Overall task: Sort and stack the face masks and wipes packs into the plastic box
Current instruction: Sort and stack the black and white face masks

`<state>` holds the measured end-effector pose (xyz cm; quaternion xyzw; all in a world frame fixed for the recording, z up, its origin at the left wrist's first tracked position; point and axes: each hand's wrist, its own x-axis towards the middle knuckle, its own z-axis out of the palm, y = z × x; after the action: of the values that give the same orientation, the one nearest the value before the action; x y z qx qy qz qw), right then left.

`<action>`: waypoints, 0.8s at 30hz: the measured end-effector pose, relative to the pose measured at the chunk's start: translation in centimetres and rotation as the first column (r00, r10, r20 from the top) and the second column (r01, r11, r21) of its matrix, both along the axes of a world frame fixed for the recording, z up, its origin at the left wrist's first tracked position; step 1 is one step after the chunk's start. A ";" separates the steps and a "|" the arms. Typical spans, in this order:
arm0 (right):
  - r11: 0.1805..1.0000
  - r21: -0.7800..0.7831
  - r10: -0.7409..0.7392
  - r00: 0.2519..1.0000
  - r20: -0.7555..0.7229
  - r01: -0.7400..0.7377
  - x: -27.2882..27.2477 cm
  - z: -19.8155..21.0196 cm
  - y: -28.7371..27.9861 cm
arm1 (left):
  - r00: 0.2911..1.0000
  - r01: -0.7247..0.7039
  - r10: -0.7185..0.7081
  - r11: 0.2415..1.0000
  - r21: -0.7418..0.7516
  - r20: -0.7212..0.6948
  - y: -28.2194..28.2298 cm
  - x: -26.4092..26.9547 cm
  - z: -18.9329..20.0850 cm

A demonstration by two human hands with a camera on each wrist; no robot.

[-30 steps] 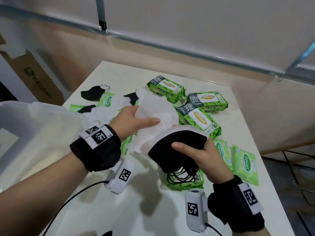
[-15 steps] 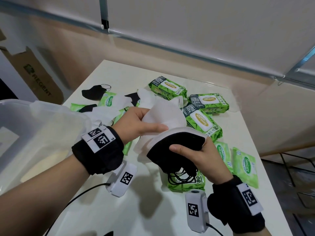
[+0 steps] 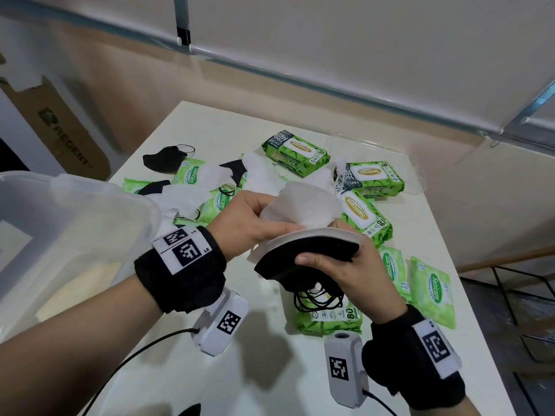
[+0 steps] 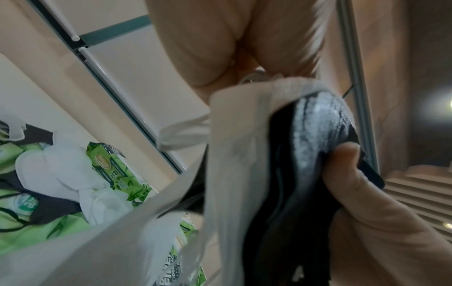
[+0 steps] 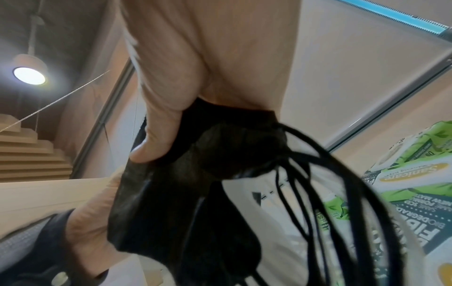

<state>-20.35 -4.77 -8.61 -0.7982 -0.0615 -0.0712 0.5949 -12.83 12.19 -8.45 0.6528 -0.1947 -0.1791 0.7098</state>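
The right hand (image 3: 342, 271) clamps a stack of black masks (image 3: 306, 256) at frame centre, collecting them for one transfer. The left hand (image 3: 255, 223) pinches a white mask (image 3: 303, 205) onto it. Eight wipes packs (image 3: 295, 153) visible. The plastic box (image 3: 75, 223) stands at left.

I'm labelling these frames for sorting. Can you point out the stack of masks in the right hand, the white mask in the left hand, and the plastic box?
Mask stack (image 3: 309, 253): head view, black front face.
White mask (image 3: 303, 202): head view, middle.
Plastic box (image 3: 90, 205): head view, near rim.
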 end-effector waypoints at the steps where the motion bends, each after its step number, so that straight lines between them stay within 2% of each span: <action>1: 1.000 0.003 -0.006 1.000 0.003 0.006 0.0 0.0 0.0 | 1.000 0.010 -0.010 1.000 0.007 -0.020 0.0 0.0 0.0; 4: 0.995 0.075 -0.072 0.997 -0.013 0.072 0.1 -0.1 -0.1 | 1.000 0.001 0.000 0.999 0.039 -0.025 -0.1 -0.1 0.1; 8: 0.981 0.163 -0.099 0.994 -0.056 0.107 -0.1 0.2 -0.6 | 0.989 -0.107 0.105 0.994 -0.018 -0.103 0.2 0.6 0.0; 13: 0.970 0.227 -0.066 0.993 -0.097 0.087 -0.8 1.4 -1.9 | 0.973 -0.174 0.168 0.984 -0.023 -0.155 0.8 1.5 0.1; 17: 0.948 0.311 -0.011 0.983 -0.184 0.069 -0.8 0.8 -2.9 | 0.964 -0.189 0.167 0.977 -0.096 -0.207 0.8 1.7 0.2; 24: 0.942 0.332 0.026 0.984 -0.178 0.035 -0.4 0.8 -2.1 | 0.971 -0.185 0.172 0.980 -0.068 -0.165 0.5 1.4 0.0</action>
<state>-20.73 -6.85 -7.79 -0.6891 0.0072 -0.0095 0.7246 -11.41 12.69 -8.42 0.6214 -0.0855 -0.1577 0.7627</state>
